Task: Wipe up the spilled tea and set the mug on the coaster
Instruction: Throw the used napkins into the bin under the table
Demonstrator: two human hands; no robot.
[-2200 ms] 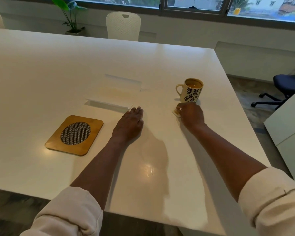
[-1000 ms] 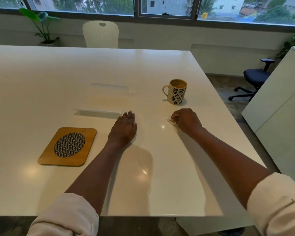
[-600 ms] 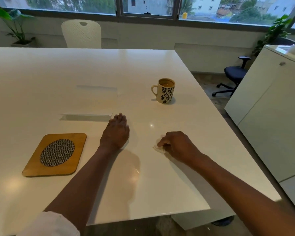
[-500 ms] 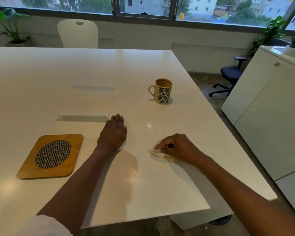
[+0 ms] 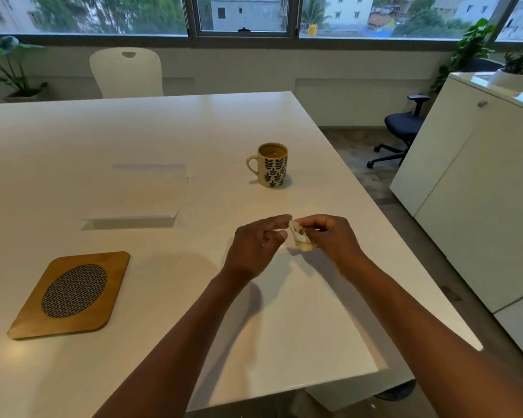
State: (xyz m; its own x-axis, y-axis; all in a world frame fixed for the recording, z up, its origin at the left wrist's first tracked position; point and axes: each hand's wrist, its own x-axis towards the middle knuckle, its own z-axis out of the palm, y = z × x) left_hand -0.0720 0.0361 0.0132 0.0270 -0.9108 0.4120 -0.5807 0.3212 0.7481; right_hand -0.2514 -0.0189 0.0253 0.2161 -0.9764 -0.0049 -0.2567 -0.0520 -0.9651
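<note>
A stained tissue [image 5: 300,238] is pinched by the right hand [image 5: 329,236] just above the table [image 5: 194,131]; the left hand [image 5: 255,245], fingers loosely parted, reaches for it. Wiping seems finished. Next, the mug [image 5: 272,165], well apart from the coaster [image 5: 70,294], must be carried there level.

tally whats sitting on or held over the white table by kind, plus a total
mug: 1
wooden coaster: 1
crumpled tissue, pinched by the right hand with the left hand at it: 1
white raised panel in the table: 1
total: 4
</note>
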